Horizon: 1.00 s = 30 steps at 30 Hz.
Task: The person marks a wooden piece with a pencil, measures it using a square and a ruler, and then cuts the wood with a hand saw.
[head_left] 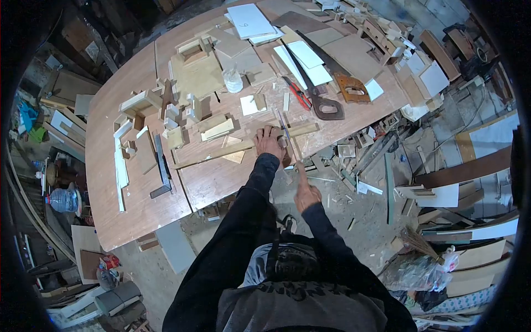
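My left hand presses down on a long narrow wooden strip near the table's front edge, its fingers curled over the wood. Just right of it, a thin saw-like tool lies across the strip, pointing away from me. My right hand is closed around the near end of that tool, beyond the table edge, with one finger stretched along it. Under the strip, beside my left hand, is a small light wooden piece. A dark block partly shows by my left fingers.
Two handsaws and red pliers lie behind my hands on the table. A clear plastic container stands farther back. A try square and wooden pieces lie left. Offcuts litter the floor at right.
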Available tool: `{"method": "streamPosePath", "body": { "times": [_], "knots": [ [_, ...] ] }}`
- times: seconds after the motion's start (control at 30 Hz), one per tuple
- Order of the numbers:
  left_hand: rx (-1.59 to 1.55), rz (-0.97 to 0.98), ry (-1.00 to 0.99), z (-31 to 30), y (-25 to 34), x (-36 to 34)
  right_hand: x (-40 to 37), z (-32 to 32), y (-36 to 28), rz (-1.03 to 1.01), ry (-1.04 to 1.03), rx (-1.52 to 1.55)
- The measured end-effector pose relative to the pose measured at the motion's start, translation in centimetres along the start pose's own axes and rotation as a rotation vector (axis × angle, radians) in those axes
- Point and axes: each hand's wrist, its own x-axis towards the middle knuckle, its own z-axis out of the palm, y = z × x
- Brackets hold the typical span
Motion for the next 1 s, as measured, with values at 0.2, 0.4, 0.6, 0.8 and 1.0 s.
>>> {"method": "streamPosePath", "body": {
  "times": [0.2, 0.4, 0.6, 0.8, 1.0],
  "knots": [
    [0.052, 0.020, 0.009, 0.0, 0.0, 0.1, 3.2, 0.8, 0.3, -0.053, 0.119, 0.020],
    [0.006, -0.004, 0.008, -0.3, 0.2, 0.5, -1.9, 1.9, 1.9, 0.056, 0.031, 0.102],
    [0.028, 0.025, -0.003, -0.2, -0.1, -0.1, 3.6, 0.7, -0.2, -0.133, 0.164, -0.095],
    [0.031, -0.027, -0.068, -0.3, 0.1, -0.1, -1.6, -1.7, -0.8, -0.048, 0.099, 0.010],
    [0.012, -0.001, -0.014, -0.1, 0.1, 0.2, 0.3, -0.3, 0.4, -0.075, 0.092, -0.085]
  ]
}}
